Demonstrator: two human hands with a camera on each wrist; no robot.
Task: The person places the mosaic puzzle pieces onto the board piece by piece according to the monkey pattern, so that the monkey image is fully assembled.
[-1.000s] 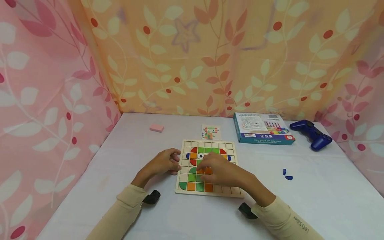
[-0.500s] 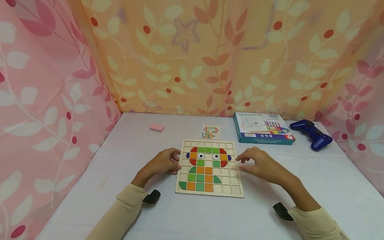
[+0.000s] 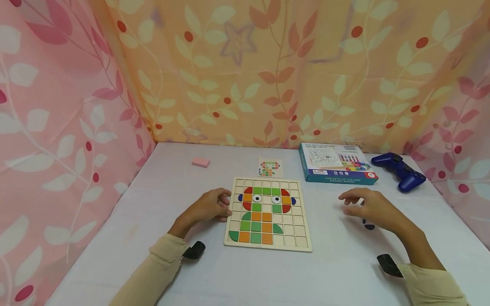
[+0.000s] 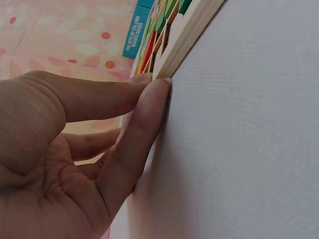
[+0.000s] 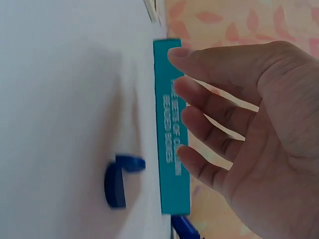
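In the head view, a wooden grid board (image 3: 291, 219) bears flat coloured tiles that form an animal figure with two round eyes. My left hand (image 3: 209, 206) is at its left side; the left wrist view shows the thumb and a finger (image 4: 137, 122) pinching the board's edge (image 4: 182, 47). To the right of the board, my right hand (image 3: 377, 208) hovers with loosely bent fingers and nothing between them. Two small blue half-round tiles (image 5: 115, 184) lie on the table below that hand, partly hidden by it in the head view.
Behind the board lies a small pattern card (image 3: 270, 167) with a similar figure. A pink block (image 3: 200, 162) sits at the back left. At the back right are a flat game box (image 3: 338, 165) and a blue game controller (image 3: 398, 172). Patterned curtains enclose the white table.
My right hand has withdrawn from over the board and moved right, above the blue tiles. A green quarter-round tile now shows right of the orange ones. My left hand stays in place.
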